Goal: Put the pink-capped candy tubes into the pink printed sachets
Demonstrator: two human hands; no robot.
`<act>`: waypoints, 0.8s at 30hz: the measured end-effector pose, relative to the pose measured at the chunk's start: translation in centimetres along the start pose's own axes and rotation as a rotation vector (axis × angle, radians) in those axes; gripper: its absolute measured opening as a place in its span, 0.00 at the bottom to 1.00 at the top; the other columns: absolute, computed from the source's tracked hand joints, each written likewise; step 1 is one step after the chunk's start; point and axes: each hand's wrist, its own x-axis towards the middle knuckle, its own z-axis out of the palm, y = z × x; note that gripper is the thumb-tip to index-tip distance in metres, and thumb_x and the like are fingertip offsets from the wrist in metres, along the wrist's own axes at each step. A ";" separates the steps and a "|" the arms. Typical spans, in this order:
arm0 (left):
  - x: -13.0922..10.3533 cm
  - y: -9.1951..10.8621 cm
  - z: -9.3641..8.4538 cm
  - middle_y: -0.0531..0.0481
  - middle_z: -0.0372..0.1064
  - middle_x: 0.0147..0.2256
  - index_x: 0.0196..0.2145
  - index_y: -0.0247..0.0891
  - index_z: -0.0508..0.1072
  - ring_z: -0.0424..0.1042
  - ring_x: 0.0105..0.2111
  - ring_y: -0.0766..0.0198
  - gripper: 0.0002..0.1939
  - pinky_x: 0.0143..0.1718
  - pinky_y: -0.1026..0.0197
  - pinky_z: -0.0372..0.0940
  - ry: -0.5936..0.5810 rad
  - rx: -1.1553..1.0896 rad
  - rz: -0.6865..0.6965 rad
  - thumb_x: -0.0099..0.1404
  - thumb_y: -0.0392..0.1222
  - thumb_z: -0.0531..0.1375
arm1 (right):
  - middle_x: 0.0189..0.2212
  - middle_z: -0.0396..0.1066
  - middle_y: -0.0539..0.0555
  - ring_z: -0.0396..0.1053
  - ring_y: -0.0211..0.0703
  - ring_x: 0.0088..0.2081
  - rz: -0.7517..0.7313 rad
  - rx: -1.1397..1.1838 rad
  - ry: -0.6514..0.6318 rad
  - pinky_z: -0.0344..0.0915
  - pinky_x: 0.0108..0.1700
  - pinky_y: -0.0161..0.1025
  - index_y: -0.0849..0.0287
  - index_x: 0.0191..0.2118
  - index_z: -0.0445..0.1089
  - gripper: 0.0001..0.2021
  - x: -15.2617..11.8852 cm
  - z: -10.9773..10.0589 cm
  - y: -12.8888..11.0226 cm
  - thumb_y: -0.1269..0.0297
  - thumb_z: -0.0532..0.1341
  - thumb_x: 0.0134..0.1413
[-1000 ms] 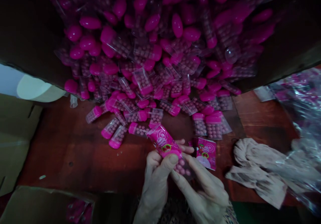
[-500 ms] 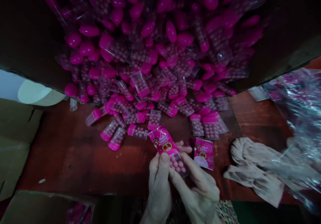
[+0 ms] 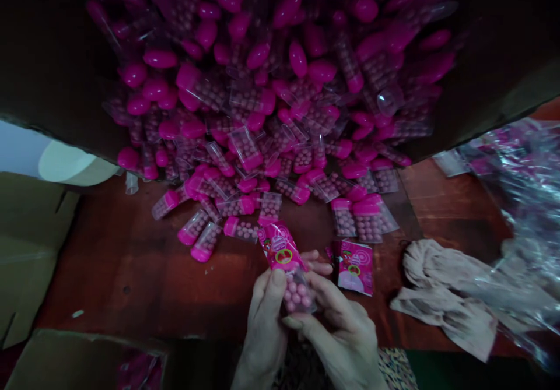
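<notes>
Between my hands is a small clear candy container (image 3: pixel 298 295) of round pink candies, its upper part inside a printed pink sleeve (image 3: pixel 280 249). My left hand (image 3: pixel 266 326) grips it from the left, thumb on the front near the sleeve's lower edge. On the right, my right hand (image 3: pixel 339 326) holds the container's side and lower end between thumb and fingers. The cap is hidden, if there is one. Just right of my hands, a flat stack of printed pink sleeves (image 3: pixel 355 267) lies on the red-brown table (image 3: pixel 157 288).
A big heap of pink-capped candy containers (image 3: pixel 245 145) spills from a dark box opening onto the table. To the right lie a stained cloth (image 3: pixel 446 297) and clear plastic wrap (image 3: pixel 525 215). An open cardboard box (image 3: pixel 79 361) stands lower left; a pale round bowl (image 3: pixel 76 165) sits behind.
Both hands and the held container have shifted slightly left and down. My right thumb has moved to the container's lower end, and more of the candies show below the sleeve.
</notes>
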 end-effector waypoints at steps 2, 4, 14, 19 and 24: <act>-0.2 -0.2 -0.2 0.40 0.75 0.36 0.35 0.33 0.78 0.71 0.41 0.54 0.17 0.43 0.55 0.65 -0.035 -0.015 -0.006 0.63 0.47 0.54 | 0.21 0.74 0.44 0.70 0.35 0.17 0.117 0.094 -0.036 0.70 0.20 0.27 0.54 0.40 0.73 0.17 -0.2 0.0 -0.3 0.69 0.69 0.39; -0.4 -0.3 -0.3 0.40 0.75 0.34 0.33 0.33 0.78 0.72 0.36 0.56 0.17 0.37 0.58 0.67 -0.051 -0.012 -0.015 0.63 0.47 0.54 | 0.17 0.72 0.44 0.66 0.33 0.13 0.228 0.180 -0.080 0.67 0.15 0.26 0.56 0.35 0.74 0.12 -0.1 0.1 -0.6 0.69 0.69 0.39; -1.8 -0.8 -0.3 0.55 0.64 0.18 0.25 0.35 0.74 0.57 0.11 0.76 0.20 0.09 0.73 0.52 0.186 0.143 -0.078 0.46 0.57 0.66 | 0.11 0.68 0.46 0.62 0.33 0.09 0.560 0.477 -0.077 0.62 0.11 0.26 0.61 0.28 0.76 0.09 0.2 0.9 -1.3 0.69 0.69 0.32; -2.3 -1.3 -0.4 0.50 0.70 0.25 0.28 0.35 0.74 0.57 0.11 0.78 0.20 0.09 0.73 0.52 0.132 0.215 -0.047 0.49 0.57 0.64 | 0.08 0.65 0.45 0.59 0.31 0.07 0.628 0.591 -0.122 0.59 0.09 0.24 0.61 0.22 0.75 0.05 0.4 1.0 -0.8 0.73 0.66 0.29; -2.6 -1.8 -0.8 0.50 0.69 0.23 0.26 0.34 0.74 0.58 0.11 0.76 0.20 0.10 0.72 0.53 0.147 0.219 -0.057 0.49 0.56 0.64 | 0.06 0.62 0.45 0.56 0.30 0.06 0.626 0.611 -0.131 0.55 0.08 0.24 0.61 0.14 0.71 0.03 0.3 1.0 -0.7 0.72 0.66 0.27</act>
